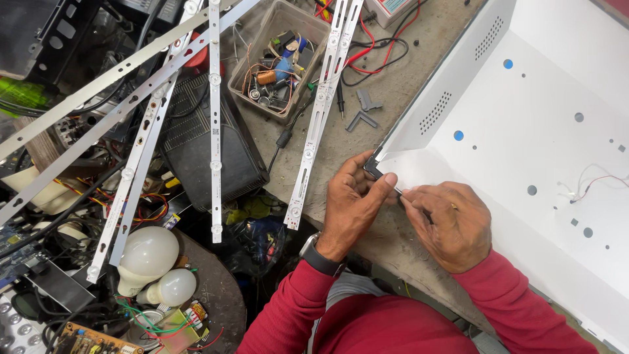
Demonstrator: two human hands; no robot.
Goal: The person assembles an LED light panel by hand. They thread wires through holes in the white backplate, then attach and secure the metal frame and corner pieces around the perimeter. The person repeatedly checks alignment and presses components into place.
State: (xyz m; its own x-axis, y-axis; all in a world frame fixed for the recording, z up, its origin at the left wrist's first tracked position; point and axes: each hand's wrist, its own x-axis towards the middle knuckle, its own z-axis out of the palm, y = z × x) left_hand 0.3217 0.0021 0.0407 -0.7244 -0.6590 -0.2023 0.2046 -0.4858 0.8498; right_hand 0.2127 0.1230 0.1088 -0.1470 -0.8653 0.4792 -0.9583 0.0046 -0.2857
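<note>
A large white sheet-metal panel (pixel 524 131) with round holes and perforated side walls lies on the worn workbench (pixel 367 131). My left hand (pixel 354 200) pinches the panel's near corner between thumb and fingers. My right hand (pixel 452 226) is curled just right of it, its fingertips pressed to the same corner edge; whether it holds a small tool is hidden. Both arms wear red sleeves, and a dark watch (pixel 319 257) sits on my left wrist.
Several long white LED strips (pixel 214 118) fan across the left side above a black ribbed case (pixel 200 147). A plastic tray of small parts (pixel 278 59), red and black wires (pixel 373 49), two white bulbs (pixel 151 255) and circuit boards (pixel 88 341) crowd the left.
</note>
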